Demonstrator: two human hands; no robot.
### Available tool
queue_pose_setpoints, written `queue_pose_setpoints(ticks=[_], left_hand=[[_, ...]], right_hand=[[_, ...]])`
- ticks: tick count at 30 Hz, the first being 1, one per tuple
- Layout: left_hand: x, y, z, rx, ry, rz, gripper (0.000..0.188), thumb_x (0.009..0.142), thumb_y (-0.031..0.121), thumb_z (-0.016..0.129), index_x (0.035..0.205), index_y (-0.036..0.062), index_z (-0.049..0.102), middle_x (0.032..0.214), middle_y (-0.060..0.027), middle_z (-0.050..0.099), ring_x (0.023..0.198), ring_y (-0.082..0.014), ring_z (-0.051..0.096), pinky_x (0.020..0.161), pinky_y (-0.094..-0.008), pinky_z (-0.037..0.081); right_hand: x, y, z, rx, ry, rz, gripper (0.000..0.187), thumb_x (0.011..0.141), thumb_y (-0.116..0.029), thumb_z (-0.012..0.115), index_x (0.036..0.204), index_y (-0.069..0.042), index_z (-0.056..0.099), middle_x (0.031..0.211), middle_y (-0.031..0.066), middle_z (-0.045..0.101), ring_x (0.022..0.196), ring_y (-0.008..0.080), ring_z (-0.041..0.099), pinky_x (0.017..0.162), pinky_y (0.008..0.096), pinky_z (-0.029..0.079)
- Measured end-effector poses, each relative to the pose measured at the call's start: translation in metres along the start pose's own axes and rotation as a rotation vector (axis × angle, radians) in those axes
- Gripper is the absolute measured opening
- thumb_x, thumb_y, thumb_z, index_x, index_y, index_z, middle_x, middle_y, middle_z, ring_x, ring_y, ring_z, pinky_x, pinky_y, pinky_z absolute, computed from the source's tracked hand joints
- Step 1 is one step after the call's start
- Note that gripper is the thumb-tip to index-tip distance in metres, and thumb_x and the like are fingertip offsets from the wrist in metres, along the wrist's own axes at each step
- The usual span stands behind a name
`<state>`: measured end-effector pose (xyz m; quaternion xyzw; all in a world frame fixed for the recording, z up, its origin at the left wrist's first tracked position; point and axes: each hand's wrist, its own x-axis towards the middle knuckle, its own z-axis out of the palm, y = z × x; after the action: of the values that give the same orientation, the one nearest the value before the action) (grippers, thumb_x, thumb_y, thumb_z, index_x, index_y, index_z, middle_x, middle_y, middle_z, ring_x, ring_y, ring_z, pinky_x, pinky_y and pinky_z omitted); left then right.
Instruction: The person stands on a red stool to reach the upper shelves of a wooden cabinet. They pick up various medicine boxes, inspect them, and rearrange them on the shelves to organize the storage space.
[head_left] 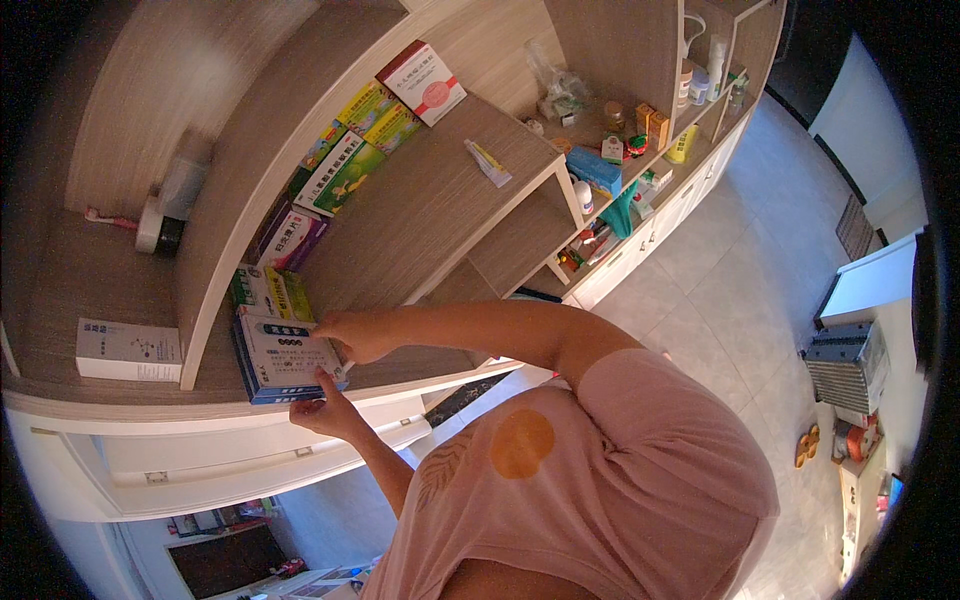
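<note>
A small stack of white and blue medicine boxes lies at the front edge of the wooden shelf. My left hand grips its near right corner, thumb on the top face and fingers along the lower side. My right hand reaches across from the right and is closed on the stack's right edge, its fingertips partly hidden. Just behind the stack stand a yellow-green box and a purple and white box. Further along the row are a green and white box and a red and white box.
An upright panel divides off a left compartment with a white box. A small tube lies on the shelf to the right. Beyond it, lower shelves hold a blue box, bottles and a plastic bag.
</note>
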<state>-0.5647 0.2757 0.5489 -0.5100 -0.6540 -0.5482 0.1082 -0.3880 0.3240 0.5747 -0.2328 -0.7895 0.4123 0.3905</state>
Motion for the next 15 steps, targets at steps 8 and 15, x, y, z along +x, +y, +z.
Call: queue_pose_setpoints(ticks=[8,15], left_hand=[[-0.007,0.001,-0.016,-0.025,0.052,0.003,0.046,0.077,0.025,0.069,0.095,-0.0048,0.039,0.079,-0.0106,0.045,0.070,-0.0173,0.048,0.057,-0.0259,0.043],[-0.021,-0.003,-0.030,-0.158,0.022,-0.078,0.033,0.091,0.031,0.044,0.083,0.0002,0.050,0.078,-0.0085,0.049,0.071,-0.0186,0.047,0.064,-0.0300,0.041]], right_hand=[[-0.015,0.001,-0.015,0.006,-0.026,0.147,0.046,0.074,0.001,0.051,0.120,0.002,0.045,0.118,0.0245,0.046,0.108,0.0348,0.048,0.091,0.0396,0.039],[-0.014,0.026,-0.009,-0.051,0.084,0.047,0.037,0.076,-0.001,0.050,0.113,0.000,0.050,0.111,0.0220,0.051,0.101,0.0341,0.052,0.085,0.0390,0.043]])
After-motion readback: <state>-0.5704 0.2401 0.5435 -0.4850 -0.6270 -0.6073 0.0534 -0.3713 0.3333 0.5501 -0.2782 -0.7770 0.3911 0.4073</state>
